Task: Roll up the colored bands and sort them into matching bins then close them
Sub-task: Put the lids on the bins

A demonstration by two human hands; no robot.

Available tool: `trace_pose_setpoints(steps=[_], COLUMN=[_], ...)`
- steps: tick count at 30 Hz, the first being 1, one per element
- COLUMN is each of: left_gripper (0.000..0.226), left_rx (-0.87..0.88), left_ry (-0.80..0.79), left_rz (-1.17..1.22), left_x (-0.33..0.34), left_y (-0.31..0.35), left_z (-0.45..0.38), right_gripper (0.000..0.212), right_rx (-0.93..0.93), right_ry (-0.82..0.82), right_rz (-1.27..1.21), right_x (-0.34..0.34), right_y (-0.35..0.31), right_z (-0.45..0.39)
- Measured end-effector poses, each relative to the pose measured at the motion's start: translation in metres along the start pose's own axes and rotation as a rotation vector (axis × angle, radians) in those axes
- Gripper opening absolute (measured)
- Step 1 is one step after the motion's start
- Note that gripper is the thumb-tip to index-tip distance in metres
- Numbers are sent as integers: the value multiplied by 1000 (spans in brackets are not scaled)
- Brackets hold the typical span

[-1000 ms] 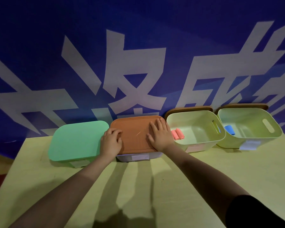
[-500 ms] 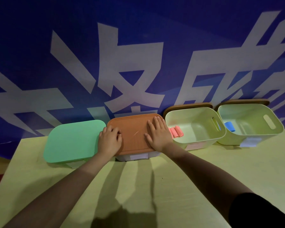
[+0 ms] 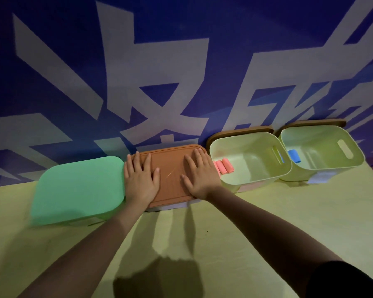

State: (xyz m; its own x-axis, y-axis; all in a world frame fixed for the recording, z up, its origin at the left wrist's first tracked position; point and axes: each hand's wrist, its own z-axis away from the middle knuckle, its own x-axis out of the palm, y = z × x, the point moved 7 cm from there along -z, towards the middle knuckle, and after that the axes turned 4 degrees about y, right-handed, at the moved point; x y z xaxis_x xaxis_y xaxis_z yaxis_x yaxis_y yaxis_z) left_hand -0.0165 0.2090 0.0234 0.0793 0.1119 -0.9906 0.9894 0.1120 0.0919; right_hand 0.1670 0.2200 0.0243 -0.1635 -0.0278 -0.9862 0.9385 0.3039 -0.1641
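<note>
Left hand [image 3: 140, 181] and right hand [image 3: 199, 175] spread flat on brown lid [image 3: 169, 168]; best press evenly at corners until it seats, keeping bin from sliding.

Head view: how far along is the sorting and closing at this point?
Done: the green lid covers the leftmost bin, pink rolls lie in the third bin and a blue roll in the fourth bin. In hand: left hand and right hand press flat on the brown lid. Left: both open bins need the lids propped behind them.
</note>
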Motion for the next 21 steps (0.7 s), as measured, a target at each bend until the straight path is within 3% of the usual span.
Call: trace_pose_setpoints(steps=[5,9,21], left_gripper=[61,61,66], left_rx=[7,5,25], left_ry=[28,23,34], left_rz=[9,6,-22], left_x=[3,5,1], left_y=[-3,-1,-1], left_z=[0,-1,-1], right_gripper=[72,80,94], right_rx=[-28,63,138], right_ry=[-1,45,-71], right_rz=[51,14,109], right_x=[1,-5,8], right_y=[-2,-1,1], right_z=[-2,-9,-20])
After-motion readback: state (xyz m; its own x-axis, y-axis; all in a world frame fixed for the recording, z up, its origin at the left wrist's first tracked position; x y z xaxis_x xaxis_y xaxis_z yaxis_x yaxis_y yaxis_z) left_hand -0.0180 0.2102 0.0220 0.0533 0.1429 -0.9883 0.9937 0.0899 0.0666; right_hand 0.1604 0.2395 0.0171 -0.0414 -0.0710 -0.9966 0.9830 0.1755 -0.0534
